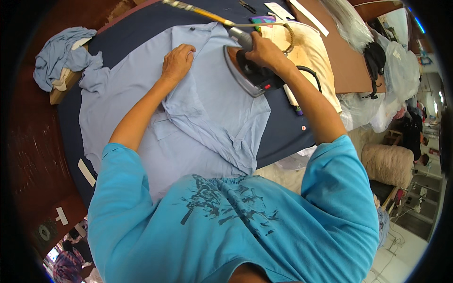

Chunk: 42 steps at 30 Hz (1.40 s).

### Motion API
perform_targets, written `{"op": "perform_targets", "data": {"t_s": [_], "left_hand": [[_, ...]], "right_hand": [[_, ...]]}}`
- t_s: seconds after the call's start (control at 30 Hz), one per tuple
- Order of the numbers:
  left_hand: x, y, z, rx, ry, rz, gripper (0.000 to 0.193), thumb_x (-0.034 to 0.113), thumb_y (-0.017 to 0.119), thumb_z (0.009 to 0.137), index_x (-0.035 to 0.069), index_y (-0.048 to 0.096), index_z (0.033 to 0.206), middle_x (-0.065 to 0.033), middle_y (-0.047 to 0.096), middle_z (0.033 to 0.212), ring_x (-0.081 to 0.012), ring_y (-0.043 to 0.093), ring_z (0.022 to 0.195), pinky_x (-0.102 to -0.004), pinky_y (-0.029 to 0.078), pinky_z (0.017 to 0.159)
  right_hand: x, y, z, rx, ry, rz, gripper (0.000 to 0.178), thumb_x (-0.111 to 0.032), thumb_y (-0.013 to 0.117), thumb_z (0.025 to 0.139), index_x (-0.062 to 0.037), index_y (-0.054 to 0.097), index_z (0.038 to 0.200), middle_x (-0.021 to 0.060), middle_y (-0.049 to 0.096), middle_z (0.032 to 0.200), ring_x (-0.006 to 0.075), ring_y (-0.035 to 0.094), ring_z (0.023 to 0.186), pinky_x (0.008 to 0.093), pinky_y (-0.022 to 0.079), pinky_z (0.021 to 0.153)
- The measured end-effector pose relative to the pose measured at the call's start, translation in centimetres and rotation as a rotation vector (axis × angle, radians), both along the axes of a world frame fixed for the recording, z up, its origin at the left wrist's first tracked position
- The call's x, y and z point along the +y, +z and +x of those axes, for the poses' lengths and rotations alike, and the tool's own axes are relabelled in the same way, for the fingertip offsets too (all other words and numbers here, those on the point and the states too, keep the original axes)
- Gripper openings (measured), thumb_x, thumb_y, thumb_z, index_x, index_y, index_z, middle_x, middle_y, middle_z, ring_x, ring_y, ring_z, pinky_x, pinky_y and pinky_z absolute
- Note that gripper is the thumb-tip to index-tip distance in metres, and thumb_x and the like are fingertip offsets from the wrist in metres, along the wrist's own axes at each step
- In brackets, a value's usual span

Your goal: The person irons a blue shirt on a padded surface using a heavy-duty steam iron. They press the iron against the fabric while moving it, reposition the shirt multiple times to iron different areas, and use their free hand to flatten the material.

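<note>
A light blue shirt (127,104) lies spread over a dark blue cloth-covered table, one sleeve folded across its body. My right hand (264,51) is wrapped round the handle of a clothes iron (252,75), whose soleplate rests on the shirt's right part. A hose and a black cord run from the iron. On the shirt to the left of the iron, my left hand (178,62) lies palm down, fingers bent a little and holding nothing. The iron's underside is hidden.
A folded cream cloth (306,49) lies right of the iron, with a yellow-handled stick (203,13) at the far edge. Crumpled blue garments (63,56) sit on a wooden block at far left. Clear plastic bags (396,70) hang at right. A small round button (303,128) lies on the table.
</note>
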State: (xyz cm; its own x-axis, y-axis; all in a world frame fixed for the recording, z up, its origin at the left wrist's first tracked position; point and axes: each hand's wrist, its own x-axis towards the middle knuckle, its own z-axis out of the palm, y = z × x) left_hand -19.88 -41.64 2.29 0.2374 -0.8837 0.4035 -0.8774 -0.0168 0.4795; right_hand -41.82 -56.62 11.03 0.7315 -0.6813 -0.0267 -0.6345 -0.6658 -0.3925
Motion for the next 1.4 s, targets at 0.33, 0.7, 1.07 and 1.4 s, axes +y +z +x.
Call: {"op": "perform_targets", "data": {"t_s": [0.33, 0.7, 1.07, 1.4], "left_hand": [[11.1, 3.8, -5.0, -0.309, -0.55, 0.658, 0.032, 0.02, 0.061, 0.068, 0.011, 0.063, 0.099, -0.0041, 0.057, 0.109, -0.0209, 0.049, 0.109, -0.0514, 0.022, 0.104], [21.6, 2.2, -9.1, -0.172, 0.41, -0.207, 0.013, 0.004, 0.058, 0.063, 0.012, 0.062, 0.072, -0.0072, 0.056, 0.118, -0.0261, 0.049, 0.11, -0.0416, 0.028, 0.096], [22.4, 1.2, -9.7, -0.059, 0.573, -0.086, 0.04, -0.004, 0.051, 0.061, 0.014, 0.063, 0.095, -0.0065, 0.053, 0.123, -0.0234, 0.046, 0.118, -0.0409, 0.029, 0.094], [11.0, 0.9, -18.4, 0.136, -0.125, 0.4, 0.051, 0.027, 0.063, 0.073, 0.007, 0.053, 0.118, -0.0123, 0.054, 0.119, -0.0252, 0.049, 0.114, -0.0419, 0.039, 0.087]], "right_hand": [[3.3, -0.5, 0.2, -0.07, 0.164, 0.135, 0.053, -0.017, 0.066, 0.069, 0.0037, 0.047, 0.115, 0.0217, 0.062, 0.086, 0.0317, 0.063, 0.075, 0.0365, 0.049, 0.069], [12.2, 0.9, 4.8, 0.134, 0.781, 0.209, 0.05, -0.014, 0.063, 0.067, -0.0079, 0.047, 0.115, 0.0195, 0.063, 0.079, 0.0376, 0.061, 0.077, 0.0434, 0.047, 0.068], [12.6, 1.8, 0.8, 0.225, 0.819, 0.129, 0.052, -0.013, 0.064, 0.067, -0.0103, 0.045, 0.116, 0.0214, 0.061, 0.07, 0.0403, 0.061, 0.071, 0.0461, 0.049, 0.062], [-3.2, -0.2, 4.4, -0.028, 0.09, 0.241, 0.059, -0.013, 0.069, 0.062, -0.0001, 0.051, 0.116, 0.0169, 0.063, 0.076, 0.03, 0.062, 0.065, 0.0369, 0.05, 0.059]]}}
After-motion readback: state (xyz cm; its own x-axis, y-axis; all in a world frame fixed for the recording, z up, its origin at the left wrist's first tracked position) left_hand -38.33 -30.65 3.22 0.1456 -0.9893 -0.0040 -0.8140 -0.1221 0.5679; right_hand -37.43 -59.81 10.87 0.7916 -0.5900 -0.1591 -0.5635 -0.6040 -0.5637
